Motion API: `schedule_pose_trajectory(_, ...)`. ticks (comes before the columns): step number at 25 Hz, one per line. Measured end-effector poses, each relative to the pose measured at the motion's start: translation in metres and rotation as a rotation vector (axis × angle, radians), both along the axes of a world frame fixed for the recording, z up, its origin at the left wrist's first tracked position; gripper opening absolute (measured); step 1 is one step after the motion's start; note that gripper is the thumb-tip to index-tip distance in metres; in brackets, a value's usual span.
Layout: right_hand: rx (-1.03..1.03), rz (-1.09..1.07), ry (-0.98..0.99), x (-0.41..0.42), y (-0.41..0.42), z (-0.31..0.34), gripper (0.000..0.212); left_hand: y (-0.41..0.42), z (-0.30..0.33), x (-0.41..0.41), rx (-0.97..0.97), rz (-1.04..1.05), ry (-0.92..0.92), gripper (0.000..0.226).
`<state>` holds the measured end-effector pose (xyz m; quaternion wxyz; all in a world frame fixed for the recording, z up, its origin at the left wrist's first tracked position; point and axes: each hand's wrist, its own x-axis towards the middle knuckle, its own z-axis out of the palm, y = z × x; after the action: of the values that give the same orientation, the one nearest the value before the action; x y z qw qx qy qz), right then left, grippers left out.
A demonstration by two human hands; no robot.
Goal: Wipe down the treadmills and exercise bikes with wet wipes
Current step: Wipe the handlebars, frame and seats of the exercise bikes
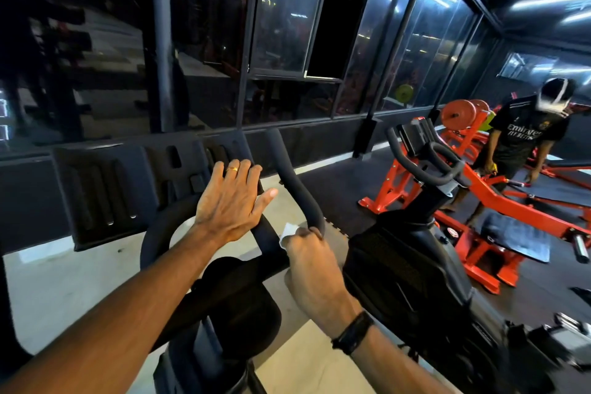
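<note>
Standing over a black exercise bike [224, 297] in a dark gym, looking down at its handlebars; resting the left hand [232, 201] flat on the top of the looped black handlebar [153, 233], fingers straight and close together, thumb sticking out to the right, a gold ring [232, 169] on one finger; curling the right hand [308, 261] around the bottom of the right handlebar horn [289, 176], which is rising up and away toward the window; pinching a white wet wipe [287, 232] against that black bar, a small corner of the wipe poking out on the left of the fist, just beside the left hand's wrist; wearing a black band [353, 333] on the right wrist.

Sitting just behind the handlebars, a black console panel [105, 189] with slots in it; sitting near and to the right, a second black bike [415, 265] with its own curved bars [428, 163] farther back; standing far right, orange weight machines [479, 189] with round orange plates [460, 113] on top; standing among them, a person in a black shirt [527, 137], bending a little, something yellow in one hand, too small to tell what; stretching across the far side, big glass windows [287, 9] in dark frames, shining with white lines of ceiling light; lying under the near bike, a pale floor [64, 281], and under the orange machines, a dark floor mat [351, 189].
</note>
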<state>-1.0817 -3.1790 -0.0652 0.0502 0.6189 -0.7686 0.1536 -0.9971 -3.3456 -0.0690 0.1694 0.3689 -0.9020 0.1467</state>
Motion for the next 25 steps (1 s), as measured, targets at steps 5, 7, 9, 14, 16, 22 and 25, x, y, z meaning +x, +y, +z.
schedule_pose_trajectory(5,-0.212,0.067,-0.485,-0.037,-0.012,0.013,0.016,0.001,-0.006,-0.004,0.043,-0.049,0.124,0.073)
schedule_pose_trajectory(7,-0.357,-0.058,-0.570,-0.064,-0.034,0.022,0.021,-0.002,-0.009,-0.004,0.045,-0.064,0.166,0.073)
schedule_pose_trajectory(9,-0.393,-0.140,-0.513,-0.091,-0.067,0.030,0.015,-0.002,-0.010,-0.004,0.051,-0.066,0.184,0.073)
schedule_pose_trajectory(14,-0.346,-0.124,-0.295,-0.126,-0.156,0.052,0.016,0.001,-0.007,-0.003,0.064,-0.068,0.175,0.078)
schedule_pose_trajectory(16,-0.330,-0.096,-0.287,-0.134,-0.198,0.056,0.025,-0.002,-0.006,-0.003,0.061,-0.073,0.160,0.081)
schedule_pose_trajectory(22,-0.283,-0.028,-0.301,-0.131,-0.243,0.039,0.053,-0.003,-0.007,-0.003,0.082,-0.079,0.158,0.085)
schedule_pose_trajectory(25,-0.232,-0.028,-0.325,-0.124,-0.220,0.034,0.056,-0.006,-0.009,-0.002,0.084,-0.092,0.174,0.087)
